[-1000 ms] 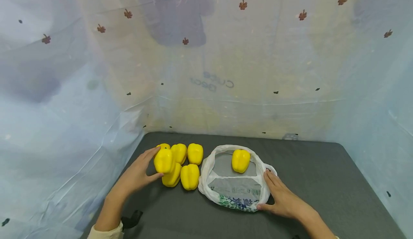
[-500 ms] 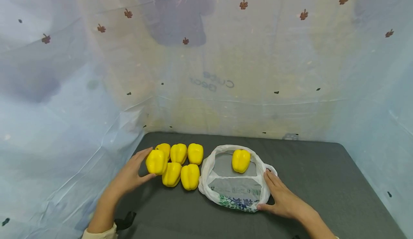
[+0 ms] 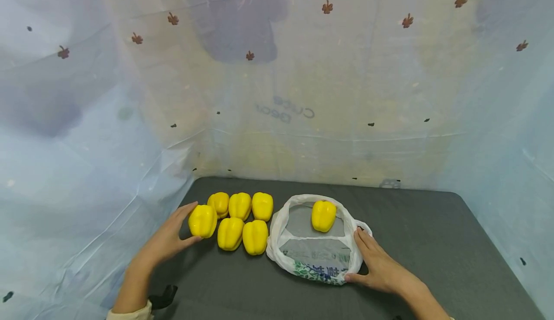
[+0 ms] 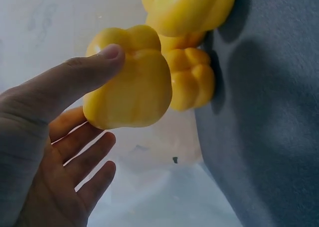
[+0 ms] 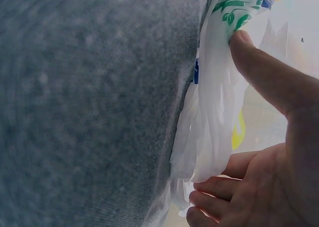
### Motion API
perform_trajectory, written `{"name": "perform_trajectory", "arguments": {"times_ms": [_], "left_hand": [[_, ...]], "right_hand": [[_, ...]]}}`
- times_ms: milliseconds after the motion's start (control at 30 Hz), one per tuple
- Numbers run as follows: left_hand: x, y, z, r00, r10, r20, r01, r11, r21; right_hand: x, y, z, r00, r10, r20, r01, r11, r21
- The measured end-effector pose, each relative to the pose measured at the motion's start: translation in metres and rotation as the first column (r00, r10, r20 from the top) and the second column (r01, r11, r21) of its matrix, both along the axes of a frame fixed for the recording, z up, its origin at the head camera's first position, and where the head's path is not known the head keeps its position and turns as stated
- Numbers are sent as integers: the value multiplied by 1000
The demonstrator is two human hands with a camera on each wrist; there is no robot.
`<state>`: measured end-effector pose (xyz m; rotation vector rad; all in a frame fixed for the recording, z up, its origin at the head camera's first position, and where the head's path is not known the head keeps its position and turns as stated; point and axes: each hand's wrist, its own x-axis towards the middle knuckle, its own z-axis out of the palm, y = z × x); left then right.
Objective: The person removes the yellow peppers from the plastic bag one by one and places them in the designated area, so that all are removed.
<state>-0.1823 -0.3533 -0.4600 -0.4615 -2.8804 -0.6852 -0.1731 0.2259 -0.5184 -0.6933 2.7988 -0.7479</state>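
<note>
My left hand (image 3: 165, 239) holds a yellow bell pepper (image 3: 202, 221) between thumb and fingers, left of the other peppers. In the left wrist view the held pepper (image 4: 132, 85) is off the table, with the thumb across its near side. Several more yellow bell peppers (image 3: 230, 233) stand in two rows beside it. A white plastic bag (image 3: 281, 257) with green and blue print lies with its mouth spread wide, and one bell pepper (image 3: 323, 216) is inside. My right hand (image 3: 381, 265) rests on the bag's right rim, fingers nearly straight; in the right wrist view its thumb touches the printed plastic (image 5: 234, 10).
The dark grey table (image 3: 437, 248) extends to the right of the bag and in front of it. A pale patterned plastic sheet (image 3: 337, 94) hangs behind and at both sides. Something black (image 3: 163, 297) is near my left wrist.
My left hand has carried its bell pepper left and a little toward me, away from the other peppers. The right hand and the bag have stayed put.
</note>
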Motion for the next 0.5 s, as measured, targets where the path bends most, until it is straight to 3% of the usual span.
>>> {"name": "perform_trajectory", "arguments": {"times_ms": [267,500], "left_hand": [[-2,-5,-10,998,11,57,-9,999,-31],[-4,-5,-18,995,-3,101,3,1000,-5]], "right_hand": [[-2,1,-3,1000,-15,12,15,1000,-1],[-1,1,-3,1000,-12,7,12,1000,0]]}}
